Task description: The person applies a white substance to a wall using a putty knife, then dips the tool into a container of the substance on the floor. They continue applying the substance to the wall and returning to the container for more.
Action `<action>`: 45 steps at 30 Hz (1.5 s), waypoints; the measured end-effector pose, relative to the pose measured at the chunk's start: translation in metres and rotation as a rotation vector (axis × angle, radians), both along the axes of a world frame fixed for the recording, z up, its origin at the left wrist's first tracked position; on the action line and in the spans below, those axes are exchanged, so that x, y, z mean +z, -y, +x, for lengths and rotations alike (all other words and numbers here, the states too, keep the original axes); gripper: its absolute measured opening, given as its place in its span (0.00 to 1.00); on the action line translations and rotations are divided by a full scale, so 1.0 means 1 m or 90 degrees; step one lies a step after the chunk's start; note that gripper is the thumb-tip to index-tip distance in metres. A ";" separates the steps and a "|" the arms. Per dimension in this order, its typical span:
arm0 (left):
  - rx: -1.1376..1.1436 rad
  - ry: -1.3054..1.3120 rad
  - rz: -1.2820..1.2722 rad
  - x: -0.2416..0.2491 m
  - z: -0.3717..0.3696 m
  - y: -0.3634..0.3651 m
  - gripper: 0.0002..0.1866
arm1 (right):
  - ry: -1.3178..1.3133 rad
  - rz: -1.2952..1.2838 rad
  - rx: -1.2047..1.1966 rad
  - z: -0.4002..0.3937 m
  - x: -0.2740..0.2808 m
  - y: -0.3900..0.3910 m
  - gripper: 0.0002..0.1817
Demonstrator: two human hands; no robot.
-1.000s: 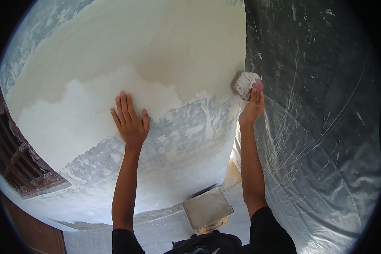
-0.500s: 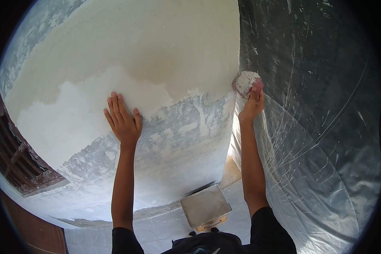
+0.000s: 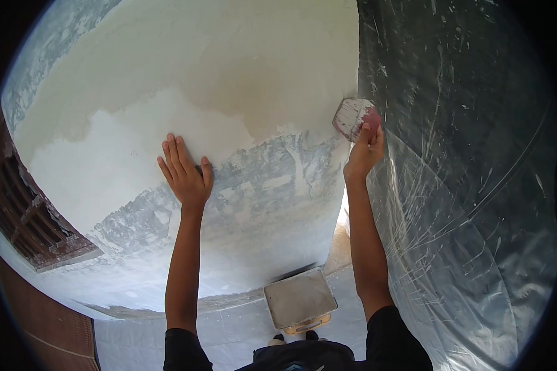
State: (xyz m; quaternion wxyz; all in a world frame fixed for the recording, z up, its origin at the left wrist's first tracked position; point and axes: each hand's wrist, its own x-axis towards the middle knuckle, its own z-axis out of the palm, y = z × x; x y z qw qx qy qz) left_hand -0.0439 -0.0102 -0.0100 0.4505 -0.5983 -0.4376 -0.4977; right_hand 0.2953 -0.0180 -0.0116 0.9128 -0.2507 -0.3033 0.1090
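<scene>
My left hand [image 3: 185,175] lies flat on the plastered wall [image 3: 272,74], fingers stretched upward and thumb apart. It rests where the smooth white coat meets the rougher grey-blue patches. At the wall's right edge, my right hand [image 3: 366,156] grips a reddish putty spreader [image 3: 351,119], its flat face thickly smeared with white putty. The spreader overlaps the wall's corner in this view, its left end over the plaster. A beige, damp-looking coat covers the upper wall above both hands.
Clear plastic sheeting [image 3: 452,260] hangs on the right, splashed with white. Below, a shallow tray [image 3: 300,298] sits on a yellow-orange support near my feet. A brown slatted grille [image 3: 34,216] is set in the wall at left, and a sheet covers the floor [image 3: 148,346].
My right hand has shifted slightly left with the spreader, which now reaches further over the wall and is turned a little. My left hand stays flat on the wall.
</scene>
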 end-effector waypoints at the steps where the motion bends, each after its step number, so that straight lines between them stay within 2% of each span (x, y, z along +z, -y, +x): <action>1: -0.004 0.001 0.003 -0.001 0.002 -0.001 0.32 | -0.012 0.041 -0.007 0.001 0.006 0.005 0.18; 2: 0.000 0.004 0.003 -0.005 0.003 -0.002 0.32 | -0.010 0.041 -0.003 -0.006 0.009 0.007 0.18; 4: 0.000 0.001 -0.004 -0.012 0.004 -0.004 0.32 | 0.180 -0.072 -0.038 -0.034 0.014 0.012 0.19; 7: -0.005 0.009 -0.017 -0.011 0.004 -0.001 0.33 | 0.496 -0.038 -0.096 -0.078 0.029 0.019 0.19; 9: -0.013 0.004 -0.027 -0.013 0.000 -0.002 0.33 | 0.549 -0.093 -0.179 -0.080 0.044 0.020 0.19; 12: -0.011 -0.003 -0.041 -0.017 -0.001 -0.002 0.33 | 0.261 -0.097 -0.094 -0.031 0.049 -0.020 0.20; 13: -0.003 -0.006 -0.047 -0.018 -0.002 -0.002 0.33 | 0.199 -0.070 -0.127 -0.009 0.051 -0.023 0.19; 15: -0.001 -0.012 -0.038 -0.019 -0.001 -0.003 0.33 | 0.052 0.021 -0.088 0.025 0.049 -0.026 0.17; 17: 0.001 -0.018 -0.033 -0.020 0.000 -0.003 0.34 | -0.016 0.071 0.001 0.025 0.054 0.000 0.18; 18: 0.003 -0.015 -0.037 -0.021 0.001 -0.002 0.34 | -0.015 0.071 0.003 0.017 0.050 0.003 0.18; 20: 0.005 -0.015 -0.041 -0.021 0.001 -0.003 0.34 | 0.131 0.045 0.031 -0.016 0.042 0.006 0.18; 21: 0.004 -0.014 -0.042 -0.021 0.001 -0.003 0.34 | 0.234 -0.051 -0.037 -0.039 0.031 0.008 0.18; 24: -0.004 -0.015 -0.046 -0.021 -0.001 -0.001 0.34 | 0.533 -0.060 -0.070 -0.095 0.012 0.025 0.18; 25: -0.007 -0.016 -0.046 -0.021 -0.002 -0.001 0.34 | 0.532 -0.063 -0.060 -0.101 0.012 0.025 0.17; 29: -0.014 -0.037 -0.049 -0.023 -0.008 -0.001 0.34 | 0.241 -0.134 -0.064 -0.049 0.007 -0.009 0.21; 33: 0.009 -0.024 -0.038 -0.026 -0.002 -0.001 0.33 | -0.068 0.004 -0.014 0.018 0.010 -0.002 0.16; 35: 0.012 -0.021 -0.033 -0.025 -0.002 -0.002 0.34 | -0.034 0.042 0.001 0.013 0.011 0.006 0.17; 37: 0.013 -0.023 -0.034 -0.026 -0.002 -0.001 0.34 | 0.079 -0.005 0.007 -0.018 0.010 0.012 0.17; 39: 0.010 -0.026 -0.037 -0.027 -0.003 -0.001 0.34 | 0.313 -0.075 -0.081 -0.055 0.001 0.012 0.17; 41: 0.005 -0.031 -0.037 -0.027 -0.005 -0.001 0.34 | 0.560 -0.072 -0.103 -0.076 0.006 0.023 0.18; 44: 0.004 -0.038 -0.038 -0.029 -0.007 -0.002 0.34 | 0.481 -0.103 -0.155 -0.070 0.007 0.009 0.19; 45: 0.004 -0.043 -0.035 -0.030 -0.008 -0.002 0.34 | 0.341 -0.118 -0.100 -0.057 0.007 0.002 0.20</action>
